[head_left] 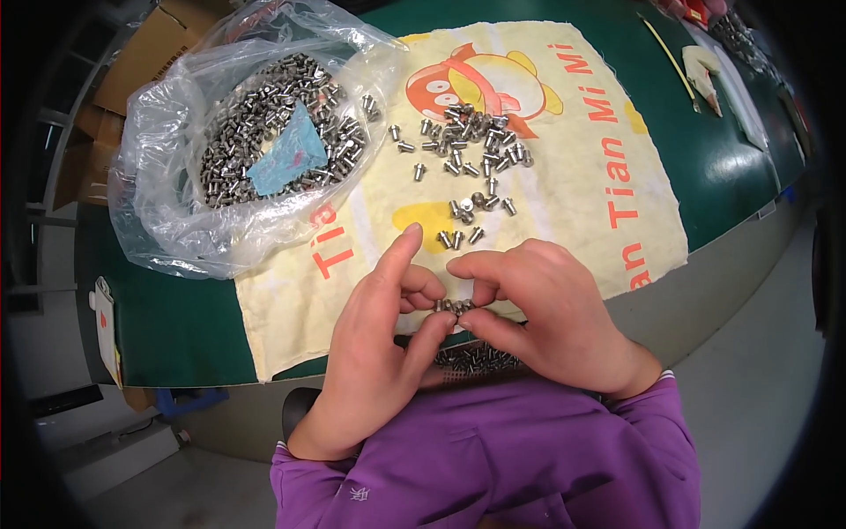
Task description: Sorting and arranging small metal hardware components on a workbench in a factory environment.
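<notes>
Close to the table's near edge, several small shiny headed metal pins (454, 308) sit in a short row between my two hands. My left hand (374, 322) closes on the row with its thumb and bent fingers, while its index finger sticks out forward. From the other side, my right hand (551, 317) pinches the same pins with thumb and curled fingers. Just beyond my fingertips lie a few loose pins (458, 238), and a larger scattered heap (476, 145) spreads farther out on the cream printed cloth (564, 212).
An open clear plastic bag (150, 198) full of similar pins stands at the left, with a blue scrap (291, 154) on top. Below my hands, more pins (476, 360) fill a container at the table edge. A cardboard box (145, 62) is at far left on the green tabletop (176, 339).
</notes>
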Demonstrator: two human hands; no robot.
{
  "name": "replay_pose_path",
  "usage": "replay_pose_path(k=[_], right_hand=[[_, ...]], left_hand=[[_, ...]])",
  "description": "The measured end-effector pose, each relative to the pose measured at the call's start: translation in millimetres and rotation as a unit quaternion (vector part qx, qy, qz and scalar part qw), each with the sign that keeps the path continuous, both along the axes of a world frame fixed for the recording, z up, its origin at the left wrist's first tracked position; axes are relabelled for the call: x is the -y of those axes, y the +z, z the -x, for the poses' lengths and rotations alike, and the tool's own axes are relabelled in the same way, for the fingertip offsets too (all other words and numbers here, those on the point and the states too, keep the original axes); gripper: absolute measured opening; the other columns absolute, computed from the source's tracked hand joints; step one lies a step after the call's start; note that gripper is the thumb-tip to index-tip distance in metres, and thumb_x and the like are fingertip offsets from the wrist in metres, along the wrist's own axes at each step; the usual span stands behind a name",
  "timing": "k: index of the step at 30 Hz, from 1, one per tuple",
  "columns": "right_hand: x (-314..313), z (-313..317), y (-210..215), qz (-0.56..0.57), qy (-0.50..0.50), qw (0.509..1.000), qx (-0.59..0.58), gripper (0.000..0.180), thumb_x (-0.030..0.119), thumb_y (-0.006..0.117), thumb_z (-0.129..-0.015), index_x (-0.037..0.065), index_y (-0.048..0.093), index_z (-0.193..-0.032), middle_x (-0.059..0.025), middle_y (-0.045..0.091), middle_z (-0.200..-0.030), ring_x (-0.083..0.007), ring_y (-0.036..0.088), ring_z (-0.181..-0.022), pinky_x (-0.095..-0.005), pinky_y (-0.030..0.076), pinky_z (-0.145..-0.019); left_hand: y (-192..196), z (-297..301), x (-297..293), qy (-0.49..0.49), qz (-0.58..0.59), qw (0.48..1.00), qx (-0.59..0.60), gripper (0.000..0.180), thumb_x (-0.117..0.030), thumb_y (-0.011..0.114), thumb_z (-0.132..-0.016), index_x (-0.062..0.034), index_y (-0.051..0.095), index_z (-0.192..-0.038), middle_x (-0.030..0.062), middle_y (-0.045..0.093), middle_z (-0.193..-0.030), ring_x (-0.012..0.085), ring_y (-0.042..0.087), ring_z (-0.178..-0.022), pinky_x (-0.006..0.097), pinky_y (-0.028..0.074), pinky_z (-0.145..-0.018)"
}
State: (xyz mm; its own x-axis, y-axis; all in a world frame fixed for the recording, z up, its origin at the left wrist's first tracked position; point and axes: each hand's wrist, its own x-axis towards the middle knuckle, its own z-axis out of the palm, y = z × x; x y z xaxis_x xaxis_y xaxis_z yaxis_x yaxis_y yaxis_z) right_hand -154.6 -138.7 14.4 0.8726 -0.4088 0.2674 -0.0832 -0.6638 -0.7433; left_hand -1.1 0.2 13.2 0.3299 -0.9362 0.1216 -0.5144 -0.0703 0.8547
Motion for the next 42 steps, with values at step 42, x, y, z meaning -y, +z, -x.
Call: replay_pose_path(k=[42], right_hand=[[22, -9, -8, 0.128, -0.029, 0.99, 0.051, 0.016, 0.005, 0.068, -0.082, 0.004, 0.064, -0.098, -0.01, 0.058, -0.091, -0.0297, 0.056, -0.085, -0.0411, 0.047, -0.075]], left_hand=[[1, 6, 36, 0.015, 0.021, 0.994, 0.103, 0.077, 0.007, 0.066, -0.082, -0.0007, 0.034, -0.152, 0.0125, 0.062, -0.108, 0.0307, 0.058, -0.102, 0.041, 0.048, -0.091]])
